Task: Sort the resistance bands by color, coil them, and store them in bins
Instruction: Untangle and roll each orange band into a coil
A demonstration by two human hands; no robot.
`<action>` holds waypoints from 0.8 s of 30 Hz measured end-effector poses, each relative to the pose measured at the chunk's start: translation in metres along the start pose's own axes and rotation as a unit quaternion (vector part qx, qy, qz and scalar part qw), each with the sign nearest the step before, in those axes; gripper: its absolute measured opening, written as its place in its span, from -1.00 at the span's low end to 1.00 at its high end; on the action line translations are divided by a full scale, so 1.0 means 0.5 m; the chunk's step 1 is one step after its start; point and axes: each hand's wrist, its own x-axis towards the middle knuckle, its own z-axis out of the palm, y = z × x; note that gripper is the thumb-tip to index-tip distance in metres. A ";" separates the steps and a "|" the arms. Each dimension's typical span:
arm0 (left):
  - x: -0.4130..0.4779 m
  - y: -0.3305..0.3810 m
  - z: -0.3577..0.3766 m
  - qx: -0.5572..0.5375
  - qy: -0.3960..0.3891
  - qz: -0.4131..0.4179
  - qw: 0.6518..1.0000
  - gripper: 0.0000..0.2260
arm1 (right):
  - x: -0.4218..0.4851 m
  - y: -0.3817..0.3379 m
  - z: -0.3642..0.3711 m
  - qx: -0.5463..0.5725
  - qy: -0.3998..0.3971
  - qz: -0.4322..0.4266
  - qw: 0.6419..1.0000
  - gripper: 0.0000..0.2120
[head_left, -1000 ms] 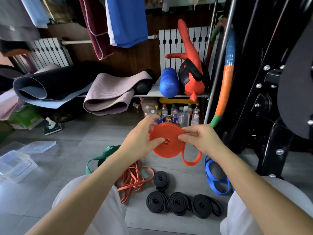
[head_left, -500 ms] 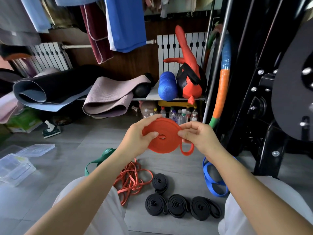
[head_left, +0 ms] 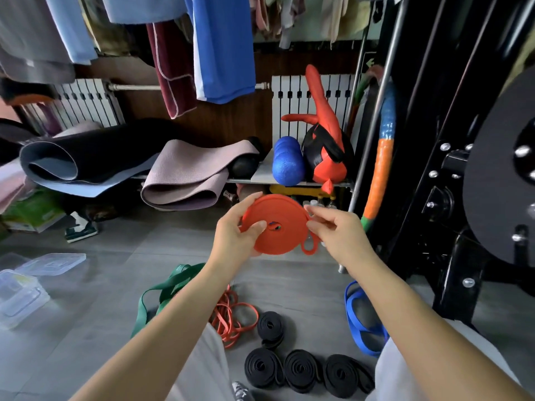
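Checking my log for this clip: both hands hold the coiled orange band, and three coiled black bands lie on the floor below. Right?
Not quite: the head view shows four coiled black bands on the floor, not three, one above a row of three. The rest holds: the left hand and right hand both hold the coiled orange band.

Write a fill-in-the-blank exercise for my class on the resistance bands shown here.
The coiled black bands on the floor number ___.
The wide loose band by the left forearm is ___.
The looped band by the right forearm is ___.
The left hand grips the orange coil; the ___ hand pinches it.
Answers: four, green, blue, right.
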 end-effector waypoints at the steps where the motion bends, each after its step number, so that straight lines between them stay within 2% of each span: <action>1: 0.006 0.004 -0.002 -0.006 0.003 -0.002 1.000 -0.44 | 0.003 -0.002 0.002 0.029 0.011 0.014 0.999 -0.71; 7: 0.036 -0.006 0.005 -0.019 0.001 -0.004 1.000 -0.49 | 0.029 -0.001 0.011 0.110 0.049 0.075 0.990 -0.81; 12: 0.081 -0.027 0.011 -0.032 -0.002 -0.021 0.999 -0.53 | 0.086 0.016 0.012 0.184 0.009 0.138 0.973 -0.78; 17: 0.145 -0.074 0.019 -0.037 -0.028 -0.052 0.998 -0.53 | 0.153 0.068 0.022 0.169 -0.026 0.161 0.972 -0.78; 24: 0.234 -0.257 0.055 0.001 0.012 -0.108 0.994 -0.59 | 0.232 0.243 0.093 0.118 -0.018 0.199 0.973 -0.84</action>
